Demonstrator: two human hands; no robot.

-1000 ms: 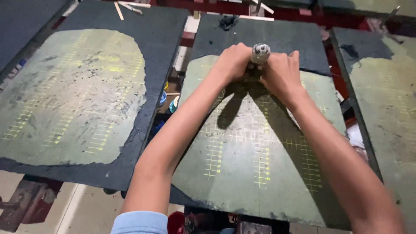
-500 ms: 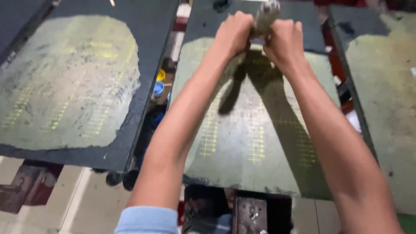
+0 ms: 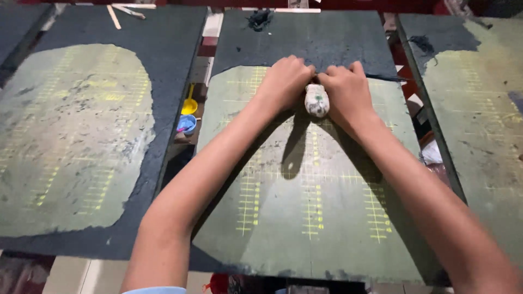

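A paint-speckled white cylindrical handle (image 3: 317,100) is standing at the far end of the dark, yellow-gridded printing board (image 3: 305,218), the left hand (image 3: 284,83) and right hand (image 3: 347,91) curling their fingers tightly around it.

Most of the pale, paint-stained handle (image 3: 316,101) is swallowed by the left hand (image 3: 283,84) and right hand (image 3: 348,92); what it ends in underneath I can't make out. The fingers (image 3: 294,64) curl away, tips hidden. The dark boards at far left (image 3: 22,32) and right (image 3: 479,109) run off the frame. Small yellow and blue things (image 3: 188,114) in the gap are too small to tell.
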